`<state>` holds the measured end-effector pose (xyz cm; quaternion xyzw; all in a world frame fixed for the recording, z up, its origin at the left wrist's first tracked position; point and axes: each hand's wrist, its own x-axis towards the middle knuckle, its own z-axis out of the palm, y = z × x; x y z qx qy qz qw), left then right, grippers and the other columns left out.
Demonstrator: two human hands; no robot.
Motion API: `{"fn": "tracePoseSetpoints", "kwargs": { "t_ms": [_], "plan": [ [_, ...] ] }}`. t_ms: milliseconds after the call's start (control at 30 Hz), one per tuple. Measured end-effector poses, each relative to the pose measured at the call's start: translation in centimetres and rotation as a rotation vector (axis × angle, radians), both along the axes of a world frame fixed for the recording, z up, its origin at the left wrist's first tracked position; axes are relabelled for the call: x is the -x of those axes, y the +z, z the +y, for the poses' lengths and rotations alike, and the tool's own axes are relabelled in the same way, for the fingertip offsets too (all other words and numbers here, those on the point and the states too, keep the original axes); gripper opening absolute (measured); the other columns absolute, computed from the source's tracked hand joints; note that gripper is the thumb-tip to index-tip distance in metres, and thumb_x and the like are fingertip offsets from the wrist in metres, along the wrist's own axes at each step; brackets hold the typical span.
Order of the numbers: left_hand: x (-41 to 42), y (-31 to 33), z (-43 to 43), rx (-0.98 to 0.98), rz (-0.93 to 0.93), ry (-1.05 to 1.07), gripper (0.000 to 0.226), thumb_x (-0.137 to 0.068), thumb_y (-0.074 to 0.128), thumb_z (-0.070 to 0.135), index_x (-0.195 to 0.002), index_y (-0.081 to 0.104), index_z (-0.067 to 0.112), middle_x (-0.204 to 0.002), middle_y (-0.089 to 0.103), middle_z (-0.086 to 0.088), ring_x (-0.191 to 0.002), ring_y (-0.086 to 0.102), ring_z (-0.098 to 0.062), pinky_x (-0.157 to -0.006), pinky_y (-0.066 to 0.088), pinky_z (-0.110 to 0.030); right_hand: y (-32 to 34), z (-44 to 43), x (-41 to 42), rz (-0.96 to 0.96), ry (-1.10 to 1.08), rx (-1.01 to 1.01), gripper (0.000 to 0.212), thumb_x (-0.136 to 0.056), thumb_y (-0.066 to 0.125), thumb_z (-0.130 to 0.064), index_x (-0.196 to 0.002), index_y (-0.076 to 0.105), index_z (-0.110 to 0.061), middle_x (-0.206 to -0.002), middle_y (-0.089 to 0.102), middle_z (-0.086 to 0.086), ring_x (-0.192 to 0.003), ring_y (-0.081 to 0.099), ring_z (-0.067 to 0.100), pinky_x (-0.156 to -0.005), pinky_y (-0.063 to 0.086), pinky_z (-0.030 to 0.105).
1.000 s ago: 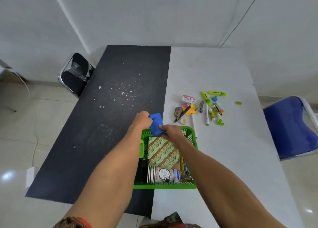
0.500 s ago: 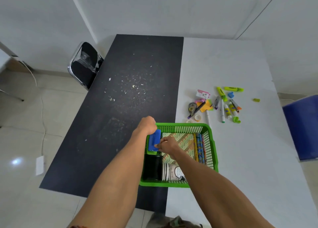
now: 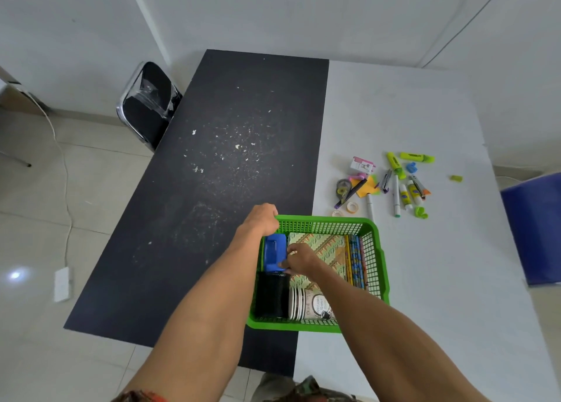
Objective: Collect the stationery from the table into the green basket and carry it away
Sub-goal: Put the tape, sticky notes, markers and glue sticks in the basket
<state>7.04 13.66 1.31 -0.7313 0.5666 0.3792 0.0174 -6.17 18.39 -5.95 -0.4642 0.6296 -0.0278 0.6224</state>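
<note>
The green basket (image 3: 376, 249) stands at the seam of the black and white table tops. Inside it lie a patterned notebook (image 3: 328, 246), several pencils (image 3: 356, 259), a black mesh cup (image 3: 271, 295), stacked paper cups (image 3: 306, 306) and a blue box (image 3: 274, 252) at the left wall. My left hand (image 3: 261, 219) grips the basket's far left corner. My right hand (image 3: 299, 259) pinches the blue box's near end inside the basket. Loose stationery (image 3: 388, 183) lies on the white top beyond the basket: highlighters, glue sticks, pens, tape rolls, sticky notes.
A black chair (image 3: 151, 104) stands at the far left of the black table (image 3: 230, 146). A blue chair (image 3: 534, 228) is at the right edge of the white table (image 3: 425, 113). A small green piece (image 3: 456, 178) lies apart at the right. A cable and socket lie on the floor at left.
The blue box went from above the basket's far rim down into its left side, held by my right hand. My left hand shifted to the basket's corner. The view shifted left.
</note>
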Motion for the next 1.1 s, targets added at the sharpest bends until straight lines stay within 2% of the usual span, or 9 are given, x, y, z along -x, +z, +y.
{"fn": "tracePoseSetpoints", "kwargs": {
  "t_ms": [100, 200, 400, 533, 767, 867, 933, 1033, 1100],
  "plan": [
    [-0.1, 0.1, 0.1, -0.004, -0.006, -0.013, 0.041, -0.092, 0.048, 0.003, -0.131, 0.055, 0.012, -0.131, 0.055, -0.012, -0.111, 0.058, -0.025, -0.081, 0.043, -0.028, 0.0, -0.2, -0.5, -0.002, -0.008, 0.017, 0.023, -0.082, 0.069, 0.005, -0.073, 0.055, -0.011, -0.071, 0.060, 0.008, -0.058, 0.060, 0.016, -0.066, 0.056, 0.031],
    [0.0, 0.0, 0.2, -0.005, -0.021, -0.024, 0.041, -0.093, 0.048, 0.005, -0.133, 0.053, 0.012, -0.134, 0.053, -0.011, -0.116, 0.055, -0.026, -0.085, 0.042, -0.029, 0.4, -0.3, -1.0, 0.023, 0.024, 0.012, 0.024, -0.082, 0.070, 0.001, -0.073, 0.053, -0.011, -0.066, 0.058, 0.005, -0.051, 0.057, 0.011, -0.049, 0.051, 0.021],
    [0.0, -0.2, 0.4, -0.012, -0.019, -0.025, 0.043, -0.094, 0.048, 0.007, -0.137, 0.049, 0.012, -0.139, 0.050, -0.012, -0.120, 0.053, -0.026, -0.090, 0.042, -0.030, 0.1, -0.2, -1.1, 0.061, 0.072, 0.055, 0.018, -0.082, 0.073, -0.009, -0.075, 0.056, -0.010, -0.059, 0.057, 0.004, -0.048, 0.051, 0.013, -0.053, 0.046, 0.026],
    [-0.2, -0.4, 0.4, -0.015, -0.005, -0.017, 0.045, -0.093, 0.049, 0.005, -0.138, 0.049, 0.014, -0.141, 0.048, -0.011, -0.122, 0.052, -0.027, -0.092, 0.043, -0.031, 0.0, -0.1, -1.3, 0.031, 0.056, 0.067, 0.035, -0.084, 0.070, -0.009, -0.059, 0.046, -0.013, -0.047, 0.046, 0.002, -0.038, 0.042, 0.012, -0.045, 0.037, 0.022],
    [-0.5, -0.6, 0.5, -0.010, -0.013, -0.033, 0.045, -0.094, 0.050, 0.007, -0.138, 0.048, 0.016, -0.142, 0.047, -0.010, -0.124, 0.050, -0.026, -0.097, 0.042, -0.033, -0.4, -0.1, -1.8, 0.082, 0.107, 0.083, 0.013, -0.083, 0.072, -0.020, -0.078, 0.062, -0.014, -0.066, 0.061, 0.002, -0.054, 0.055, 0.015, -0.064, 0.053, 0.032],
    [-0.6, -0.8, 0.5, -0.007, -0.014, -0.035, 0.046, -0.094, 0.050, 0.007, -0.139, 0.048, 0.017, -0.143, 0.046, -0.010, -0.125, 0.049, -0.027, -0.097, 0.041, -0.033, -0.5, -0.1, -1.9, 0.104, 0.113, 0.135, 0.014, -0.082, 0.073, -0.023, -0.088, 0.064, -0.014, -0.078, 0.066, 0.007, -0.064, 0.060, 0.021, -0.075, 0.056, 0.038],
    [-0.6, -0.9, 0.5, -0.006, -0.015, -0.036, 0.046, -0.094, 0.050, 0.006, -0.139, 0.048, 0.017, -0.143, 0.046, -0.011, -0.125, 0.049, -0.027, -0.097, 0.042, -0.033, -0.4, -0.1, -2.0, 0.126, 0.128, 0.169, 0.014, -0.082, 0.072, -0.025, -0.085, 0.064, -0.015, -0.080, 0.065, 0.007, -0.070, 0.061, 0.023, -0.078, 0.056, 0.040],
    [-0.6, -0.9, 0.4, -0.005, -0.016, -0.039, 0.047, -0.094, 0.050, 0.006, -0.139, 0.048, 0.016, -0.143, 0.046, -0.011, -0.125, 0.050, -0.027, -0.096, 0.042, -0.033, 0.0, 0.0, -2.0, 0.119, 0.110, 0.161, 0.019, -0.082, 0.072, -0.024, -0.070, 0.058, -0.021, -0.072, 0.063, 0.005, -0.063, 0.059, 0.021, -0.071, 0.054, 0.036],
    [-0.7, -0.9, 0.4, -0.002, -0.015, -0.037, 0.047, -0.093, 0.050, 0.006, -0.139, 0.049, 0.017, -0.143, 0.046, -0.011, -0.125, 0.049, -0.027, -0.095, 0.042, -0.032, 0.2, 0.0, -1.9, 0.096, 0.091, 0.142, 0.015, -0.083, 0.071, -0.021, -0.073, 0.060, -0.019, -0.062, 0.059, 0.002, -0.052, 0.053, 0.016, -0.060, 0.049, 0.030]
  ]
}}
